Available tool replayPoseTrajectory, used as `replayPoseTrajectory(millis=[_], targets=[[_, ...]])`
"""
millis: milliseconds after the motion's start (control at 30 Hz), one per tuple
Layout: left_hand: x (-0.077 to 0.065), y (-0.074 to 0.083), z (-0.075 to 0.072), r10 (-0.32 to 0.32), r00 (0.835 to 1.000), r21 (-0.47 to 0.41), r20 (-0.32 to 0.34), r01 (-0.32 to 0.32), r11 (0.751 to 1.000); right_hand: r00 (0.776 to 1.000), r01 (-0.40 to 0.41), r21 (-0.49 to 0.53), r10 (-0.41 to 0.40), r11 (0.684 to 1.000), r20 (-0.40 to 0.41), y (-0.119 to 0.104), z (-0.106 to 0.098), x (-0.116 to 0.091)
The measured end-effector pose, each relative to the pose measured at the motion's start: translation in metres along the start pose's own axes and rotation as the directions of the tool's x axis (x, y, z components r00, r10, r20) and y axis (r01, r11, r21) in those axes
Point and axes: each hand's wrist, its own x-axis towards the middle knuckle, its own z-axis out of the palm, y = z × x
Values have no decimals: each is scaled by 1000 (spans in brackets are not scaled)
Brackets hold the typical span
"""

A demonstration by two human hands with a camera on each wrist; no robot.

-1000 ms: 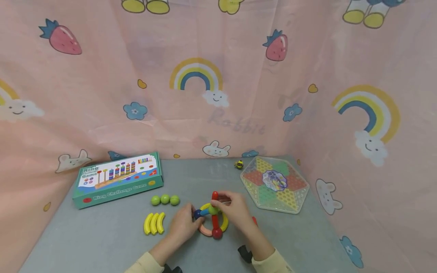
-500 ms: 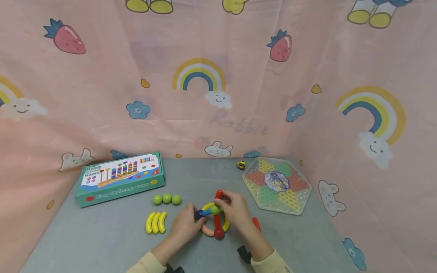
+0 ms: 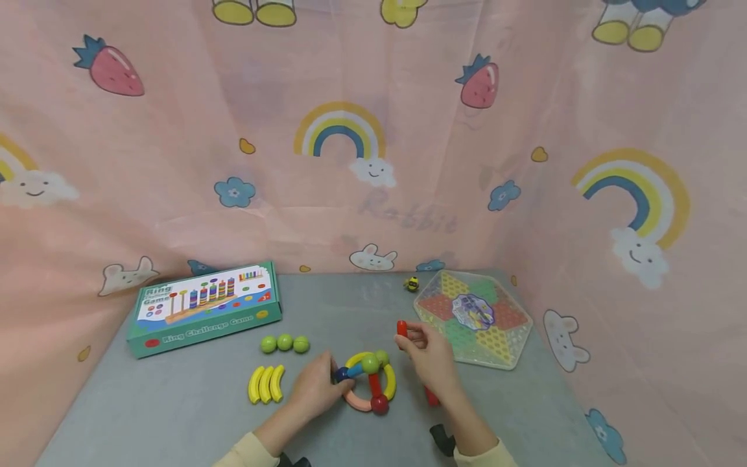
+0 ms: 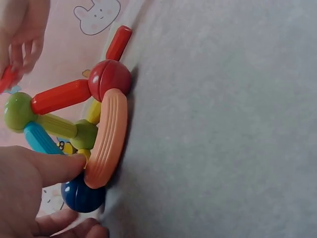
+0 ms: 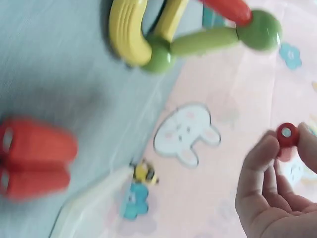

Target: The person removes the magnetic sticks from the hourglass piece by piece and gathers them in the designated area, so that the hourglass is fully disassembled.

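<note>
My left hand pinches the dark blue ball at the left corner of a magnetic ball-and-stick structure. Yellow and salmon curved sticks form its base ring. A red ball sits at the front, joined by a red stick to the raised green ball. A light blue stick runs from that ball to the blue one. Right of the structure, my right hand holds a loose red stick between thumb and fingers, its metal tip showing in the right wrist view.
Two red sticks lie by my right forearm. Left of the structure are three green balls and several yellow curved sticks. Behind stand a green game box, a hexagonal board and a small bee toy.
My right hand has moved right, carrying the red stick away from above the raised green ball. My left hand stays on the blue ball.
</note>
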Motion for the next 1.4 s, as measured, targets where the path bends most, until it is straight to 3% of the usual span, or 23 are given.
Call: replayPoseTrajectory(millis=[167,400,767,1033,1167,1267,1400], targets=[[-1,-1,0,35,999,-37,4,-34,999,996,-79,-62,81,995,27,14,-29,-7],[0,-1,-1,48,999,-63,0,-48,997,986,-113,-197,134,974,95,52,-60,-6],[2,-3,-1,58,998,-26,2,-58,998,944,-223,-289,280,931,173,90,-63,-6],[1,1,-2,68,998,5,-1,-68,998,939,-243,-256,293,936,181,101,-61,-5],[2,2,-3,65,998,12,8,-65,998,944,-229,-300,287,926,165,99,-67,-4],[3,3,-3,56,998,12,15,-57,998,968,-163,-330,215,930,128,89,-70,-3],[3,3,-5,52,999,29,17,-52,998,988,-86,-296,120,951,101,68,-59,-7]])
